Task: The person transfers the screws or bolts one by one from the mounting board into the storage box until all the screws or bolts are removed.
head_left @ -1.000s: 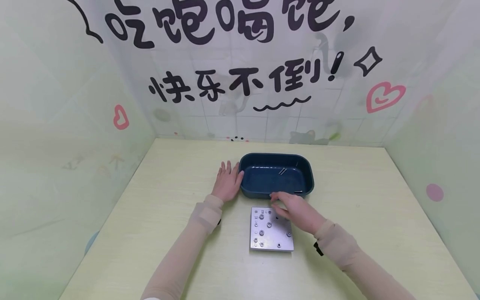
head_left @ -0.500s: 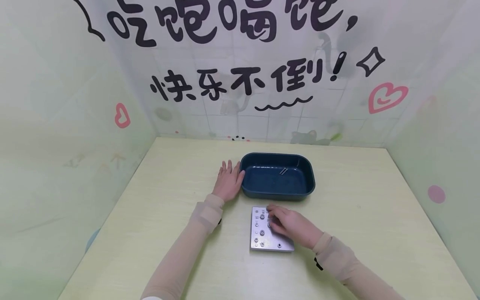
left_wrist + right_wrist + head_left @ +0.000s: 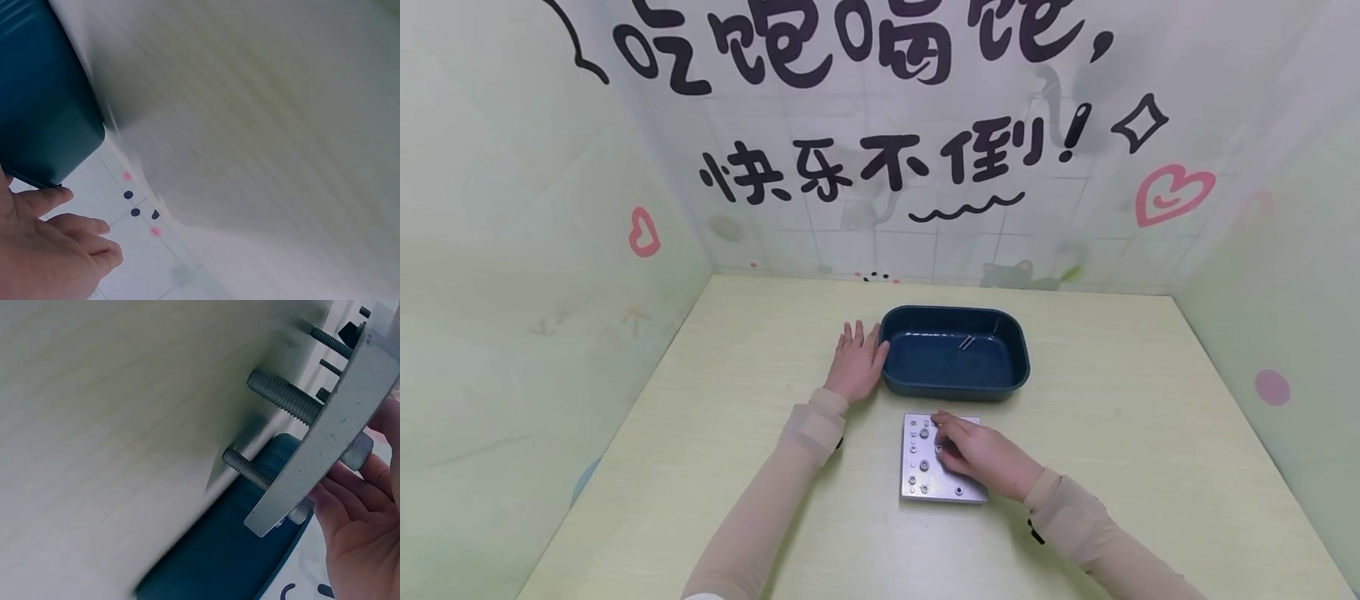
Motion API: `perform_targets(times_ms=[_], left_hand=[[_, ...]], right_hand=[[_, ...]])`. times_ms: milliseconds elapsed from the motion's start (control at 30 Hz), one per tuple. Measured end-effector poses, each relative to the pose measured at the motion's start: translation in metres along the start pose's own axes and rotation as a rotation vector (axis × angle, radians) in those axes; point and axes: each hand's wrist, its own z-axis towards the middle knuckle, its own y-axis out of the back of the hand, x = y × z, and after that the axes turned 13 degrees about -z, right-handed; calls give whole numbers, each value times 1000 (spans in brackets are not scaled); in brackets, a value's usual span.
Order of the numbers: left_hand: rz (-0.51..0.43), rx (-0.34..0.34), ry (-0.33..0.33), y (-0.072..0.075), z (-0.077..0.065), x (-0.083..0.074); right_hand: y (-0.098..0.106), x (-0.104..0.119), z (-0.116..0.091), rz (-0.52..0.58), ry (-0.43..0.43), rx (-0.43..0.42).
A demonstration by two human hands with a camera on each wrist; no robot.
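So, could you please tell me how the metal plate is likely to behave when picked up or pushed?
The metal plate looks thick and solid, so it is probably stiff and rather heavy for its size. Threaded screws jut from its underside, so it might catch or rock if pushed.

Work booth: pale table (image 3: 910, 550) between printed walls (image 3: 1060, 212).

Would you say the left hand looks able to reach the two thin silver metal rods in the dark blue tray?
Probably yes; the left hand need only clear the tray wall, and nothing covers the rods.
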Motion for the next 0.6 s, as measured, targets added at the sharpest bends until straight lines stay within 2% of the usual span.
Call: perform_targets(times_ms=[600], left_hand=[[-5,6,0,0,0,0]], right_hand=[[2,3,3,-101,36,33]])
